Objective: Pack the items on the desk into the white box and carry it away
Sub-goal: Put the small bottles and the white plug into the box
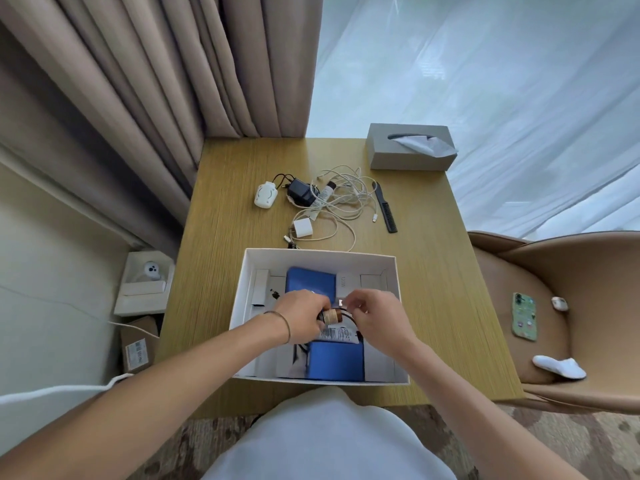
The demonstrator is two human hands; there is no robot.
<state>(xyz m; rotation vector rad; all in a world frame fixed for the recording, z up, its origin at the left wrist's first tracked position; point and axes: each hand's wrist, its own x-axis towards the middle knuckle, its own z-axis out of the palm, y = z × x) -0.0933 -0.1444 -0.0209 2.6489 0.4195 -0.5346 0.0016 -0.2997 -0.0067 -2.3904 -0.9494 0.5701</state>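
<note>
The open white box [242, 282] sits at the near middle of the wooden desk [221, 209]. Inside lie two blue cases [310, 280] and a white labelled packet [337, 335]. Over the box, my left hand [299, 315] grips a small tan cylinder [331, 316] with a black cable attached. My right hand [375, 315] pinches at the cable's other side. Farther back on the desk lie a white round device [266, 194], a black adapter [300, 194], a small tube [325, 194], a white plug [303, 228], tangled white cables [341, 202] and a black comb [386, 207].
A grey tissue box [408, 147] stands at the desk's far right corner. A tan chair [571, 282] at the right holds a phone [524, 316], a white sock [559, 366] and a small white item. Curtains hang behind. Boxes and a white cable lie on the floor at the left.
</note>
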